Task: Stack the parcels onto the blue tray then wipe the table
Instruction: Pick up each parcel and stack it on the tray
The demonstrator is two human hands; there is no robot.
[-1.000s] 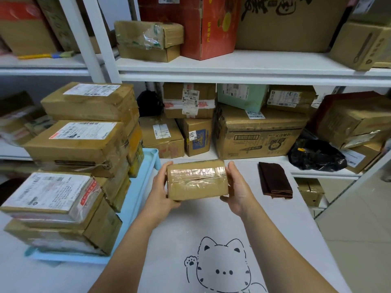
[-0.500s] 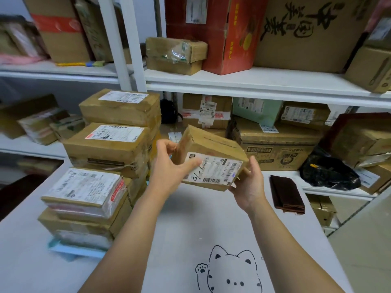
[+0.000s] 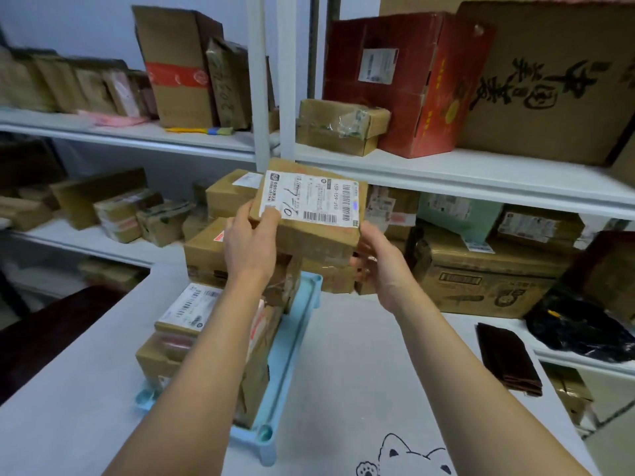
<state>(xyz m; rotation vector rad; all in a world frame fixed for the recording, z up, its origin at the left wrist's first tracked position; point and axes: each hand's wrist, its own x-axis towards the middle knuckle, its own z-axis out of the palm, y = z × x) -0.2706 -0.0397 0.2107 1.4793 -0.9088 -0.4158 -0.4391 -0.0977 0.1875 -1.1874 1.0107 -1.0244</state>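
Head view shows me both hands up over the stack with one parcel (image 3: 311, 214) between them. My left hand (image 3: 249, 243) clamps its near-left corner, thumb lying on the shipping label, while my right hand (image 3: 376, 266) cups the lower right edge from underneath — a two-sided hold that keeps the label face up and the box level enough to set down flat. It hangs in the air, tilted slightly, just above the taller rear pile on the blue tray (image 3: 292, 355); I judge that is where it is meant to land, since the stacked parcels (image 3: 206, 324) already fill the tray's floor. Only the tray's right rim and near corners show bare.

The table (image 3: 360, 372) beside the tray looks free of loose boxes, so this seems the last one to stack. The dark folded cloth (image 3: 508, 359) lies at the table's right edge, well apart from the tray — within reach of my right hand for the wiping.
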